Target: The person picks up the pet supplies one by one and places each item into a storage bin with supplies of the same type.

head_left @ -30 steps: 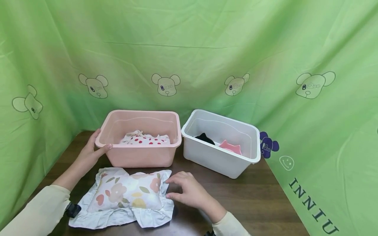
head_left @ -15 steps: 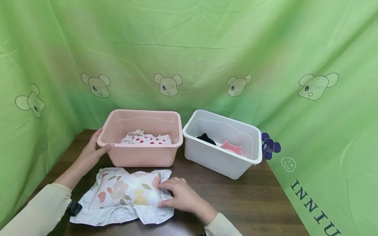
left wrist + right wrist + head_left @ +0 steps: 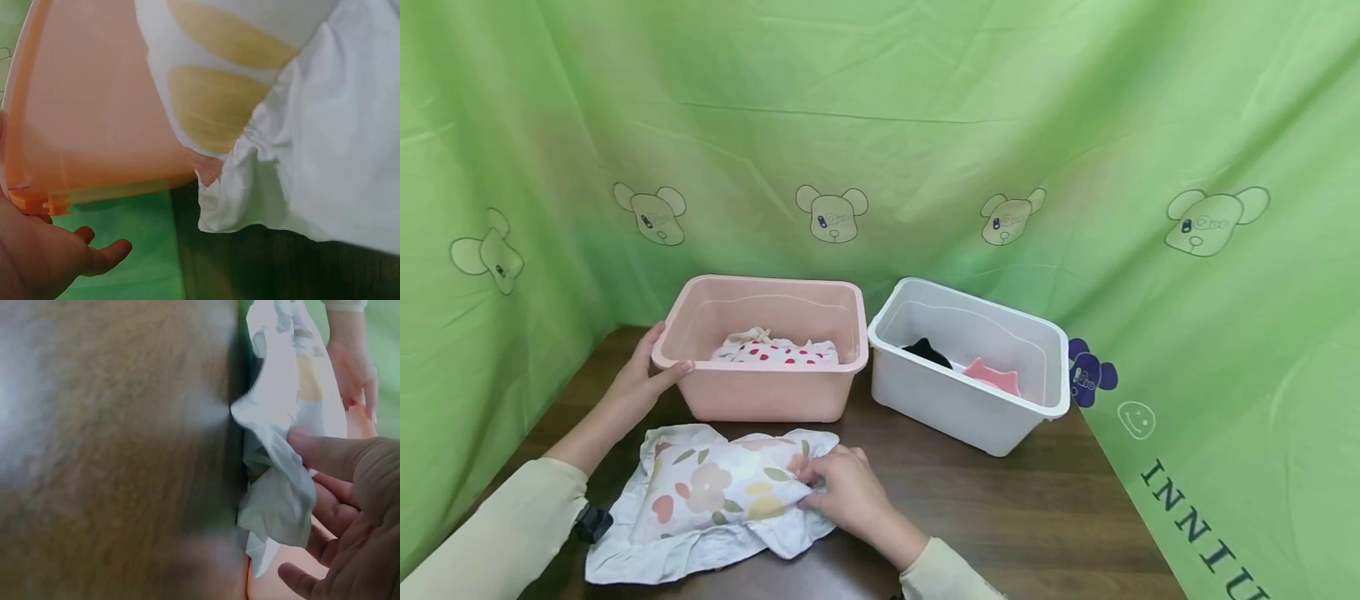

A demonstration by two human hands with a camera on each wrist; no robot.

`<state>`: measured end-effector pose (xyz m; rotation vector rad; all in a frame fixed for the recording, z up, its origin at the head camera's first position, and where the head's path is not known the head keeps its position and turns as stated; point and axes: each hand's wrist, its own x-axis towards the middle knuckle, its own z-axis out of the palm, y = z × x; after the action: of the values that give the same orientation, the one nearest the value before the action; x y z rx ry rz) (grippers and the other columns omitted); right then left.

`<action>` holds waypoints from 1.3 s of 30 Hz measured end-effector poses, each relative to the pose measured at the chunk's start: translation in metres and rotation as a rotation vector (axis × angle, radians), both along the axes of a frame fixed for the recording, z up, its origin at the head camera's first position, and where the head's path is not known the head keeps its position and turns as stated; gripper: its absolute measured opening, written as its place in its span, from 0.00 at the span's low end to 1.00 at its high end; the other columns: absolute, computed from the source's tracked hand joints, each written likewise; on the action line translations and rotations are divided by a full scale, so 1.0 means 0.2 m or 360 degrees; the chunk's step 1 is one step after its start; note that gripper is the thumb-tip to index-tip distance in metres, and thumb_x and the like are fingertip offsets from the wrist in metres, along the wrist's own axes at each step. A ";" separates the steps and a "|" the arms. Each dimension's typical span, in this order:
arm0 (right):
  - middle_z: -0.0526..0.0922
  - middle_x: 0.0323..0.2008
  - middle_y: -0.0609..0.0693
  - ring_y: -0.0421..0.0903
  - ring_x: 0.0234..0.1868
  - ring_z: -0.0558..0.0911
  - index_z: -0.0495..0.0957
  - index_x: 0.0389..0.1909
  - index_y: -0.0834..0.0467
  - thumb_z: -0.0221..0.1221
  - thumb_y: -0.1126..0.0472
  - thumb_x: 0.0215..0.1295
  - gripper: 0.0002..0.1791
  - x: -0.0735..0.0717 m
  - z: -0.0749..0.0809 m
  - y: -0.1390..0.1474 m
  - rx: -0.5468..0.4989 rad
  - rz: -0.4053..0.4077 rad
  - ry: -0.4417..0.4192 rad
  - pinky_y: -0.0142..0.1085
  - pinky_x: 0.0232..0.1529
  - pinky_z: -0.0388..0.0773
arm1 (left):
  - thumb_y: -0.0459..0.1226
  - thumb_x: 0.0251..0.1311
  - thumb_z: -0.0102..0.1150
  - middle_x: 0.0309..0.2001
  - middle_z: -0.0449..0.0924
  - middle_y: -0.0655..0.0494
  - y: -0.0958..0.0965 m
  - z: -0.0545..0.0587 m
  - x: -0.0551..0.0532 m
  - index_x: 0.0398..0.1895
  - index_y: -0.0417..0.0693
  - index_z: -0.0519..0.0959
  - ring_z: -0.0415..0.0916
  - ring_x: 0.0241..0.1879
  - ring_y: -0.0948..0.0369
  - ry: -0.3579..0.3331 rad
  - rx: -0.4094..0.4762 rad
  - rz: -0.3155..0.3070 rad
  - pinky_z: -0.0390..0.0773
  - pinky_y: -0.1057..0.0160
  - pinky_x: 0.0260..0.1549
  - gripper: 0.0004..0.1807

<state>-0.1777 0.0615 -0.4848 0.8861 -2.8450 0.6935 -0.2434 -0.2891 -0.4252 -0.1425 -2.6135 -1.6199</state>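
In the head view my left hand (image 3: 636, 387) holds the front left corner of a pink plastic bin (image 3: 760, 395), thumb on the front rim and fingers along the left side. A small floral pillow (image 3: 700, 492) with a white ruffled border lies on the table before the bin. My right hand (image 3: 852, 500) pinches the pillow's right end between thumb and fingers. The right wrist view shows the thumb (image 3: 331, 453) pressed on the fabric, with ruffle (image 3: 281, 506) bunched below it. White cloth with red dots (image 3: 782, 352) lies inside the pink bin.
A white bin (image 3: 955, 404) stands angled to the right of the pink one, holding a black item (image 3: 928, 353) and a pink item with pointed tips (image 3: 992, 377). Green printed curtain (image 3: 925, 125) surrounds the back and sides of the brown wooden table (image 3: 1037, 517).
My right hand has moved left onto the pillow's right end and closed on it; the ruffle there is drawn up. My left hand stays on the pink bin. The head view has shifted slightly.
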 end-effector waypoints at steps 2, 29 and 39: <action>0.85 0.26 0.28 0.31 0.36 0.76 0.89 0.28 0.44 0.78 0.55 0.46 0.08 -0.01 0.00 0.00 -0.0083 -0.0018 0.0011 0.37 0.51 0.69 | 0.49 0.72 0.59 0.81 0.43 0.34 0.01 0.00 0.00 0.84 0.54 0.31 0.46 0.77 0.33 -0.0007 0.0002 0.0000 0.50 0.26 0.70 0.53; 0.80 0.26 0.30 0.33 0.39 0.76 0.85 0.21 0.47 0.79 0.65 0.44 0.12 -0.01 0.22 0.26 -0.0686 -0.0020 0.0176 0.36 0.51 0.62 | 0.52 0.71 0.58 0.81 0.44 0.33 0.02 0.02 -0.01 0.84 0.51 0.33 0.46 0.77 0.33 -0.0009 -0.0084 0.0015 0.49 0.25 0.69 0.53; 0.80 0.25 0.31 0.34 0.38 0.77 0.85 0.23 0.45 0.79 0.65 0.45 0.13 0.00 0.34 0.36 -0.0698 0.0085 0.0273 0.37 0.51 0.63 | 0.51 0.72 0.58 0.81 0.45 0.35 0.01 0.02 0.00 0.84 0.52 0.34 0.46 0.77 0.33 0.0009 -0.0088 0.0026 0.50 0.24 0.68 0.52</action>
<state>-0.1778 0.1325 -0.4173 0.8958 -2.3872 1.1289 -0.2429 -0.2870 -0.4213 -0.1277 -2.6493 -1.5410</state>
